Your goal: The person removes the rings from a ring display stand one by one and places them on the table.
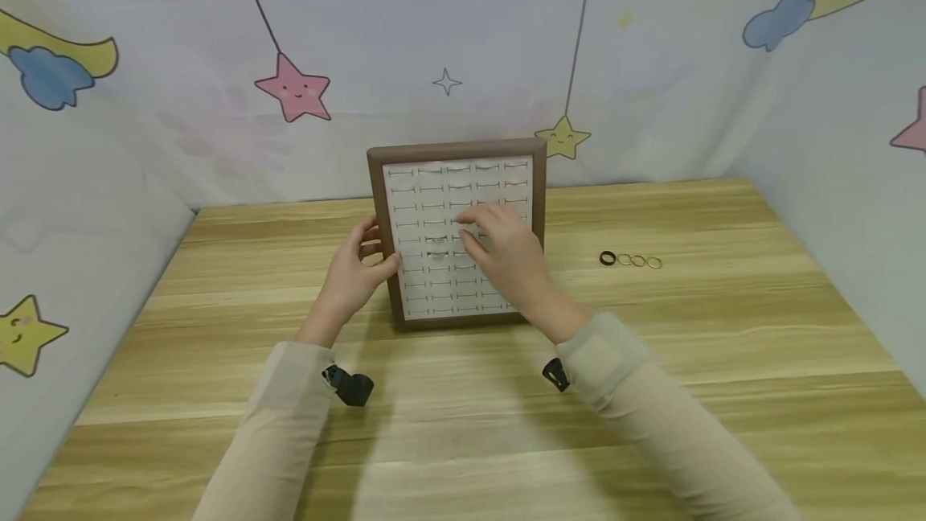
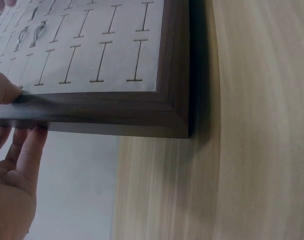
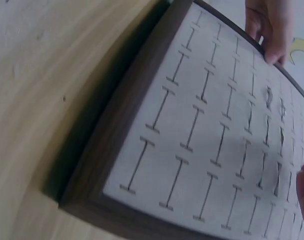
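Note:
A ring display board (image 1: 415, 294) stands upright on the table, its pale slotted face held in a brown wooden frame. My left hand (image 1: 352, 278) grips the frame's left edge, thumb on the front and fingers behind. Before the middle of the board is my right hand (image 1: 510, 252), thumb and index fingertip a little apart, close to the slots, with nothing visible between them. Two silvery rings, an upper ring (image 1: 436, 239) and a lower ring (image 1: 437, 254), sit in slots left of those fingertips. The left wrist view shows a twisted ring (image 2: 38, 33) up close.
To the right of the board, a black ring (image 1: 608, 258) and several thin gold-coloured rings (image 1: 639, 261) lie in a row on the wooden table (image 1: 463, 424). A white cloth (image 1: 376, 30) printed with stars and moons hangs behind the table.

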`<state>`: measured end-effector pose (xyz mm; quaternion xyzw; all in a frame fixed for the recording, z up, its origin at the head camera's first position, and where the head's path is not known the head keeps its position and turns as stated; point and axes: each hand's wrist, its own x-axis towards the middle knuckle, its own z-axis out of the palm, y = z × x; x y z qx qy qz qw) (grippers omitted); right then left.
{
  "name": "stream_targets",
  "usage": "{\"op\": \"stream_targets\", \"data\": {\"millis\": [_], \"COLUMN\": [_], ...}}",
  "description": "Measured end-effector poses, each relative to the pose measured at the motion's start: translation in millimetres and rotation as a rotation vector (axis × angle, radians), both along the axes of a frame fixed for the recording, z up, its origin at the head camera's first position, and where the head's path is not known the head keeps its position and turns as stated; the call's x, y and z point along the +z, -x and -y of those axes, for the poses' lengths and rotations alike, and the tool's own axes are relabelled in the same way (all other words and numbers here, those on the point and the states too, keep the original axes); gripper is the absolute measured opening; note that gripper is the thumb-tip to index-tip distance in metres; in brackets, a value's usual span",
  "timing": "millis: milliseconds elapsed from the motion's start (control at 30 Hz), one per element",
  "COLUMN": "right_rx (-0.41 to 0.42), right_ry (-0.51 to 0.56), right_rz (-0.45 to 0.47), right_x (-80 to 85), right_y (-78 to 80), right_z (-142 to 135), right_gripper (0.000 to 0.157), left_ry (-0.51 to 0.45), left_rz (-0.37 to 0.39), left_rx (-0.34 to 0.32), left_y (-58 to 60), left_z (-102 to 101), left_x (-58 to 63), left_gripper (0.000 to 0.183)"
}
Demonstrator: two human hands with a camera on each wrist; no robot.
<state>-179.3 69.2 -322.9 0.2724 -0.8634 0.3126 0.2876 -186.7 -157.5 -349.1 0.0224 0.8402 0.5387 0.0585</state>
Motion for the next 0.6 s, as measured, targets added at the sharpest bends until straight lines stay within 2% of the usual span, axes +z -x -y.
{"op": "stream_targets", "data": {"millis": [167,300,467,600], "right_rx": [0.036,0.032,0.002,-0.036], "right_ry": [-0.065,-0.099,-0.123,-0.131], "right_rz": [0.013,0.057,0.102,0.088], "right_x": [-4.9,-7.7,-9.5,-12.0], "right_y": [0.4,0.9,0.2,0.3], "right_z": [14.8,22.3,27.3,30.6], "right_gripper": [0.012,0.012,0.012,0.01], "left_ry": [-0.006,-0.012,-0.017,-0.012], "left_rz": [-0.005,-0.012,-0.016,-0.017], "left_rx": [0.005,0.004,-0.004,-0.005], "left_y": [-0.6,-0.7,-0.2,0.1], "left_z": [0.5,0.3,-0.2,-0.2], "left_x": [0.4,0.2,-0.6,-0.5], "left_gripper": [0.074,0.074,0.073,0.073]}}
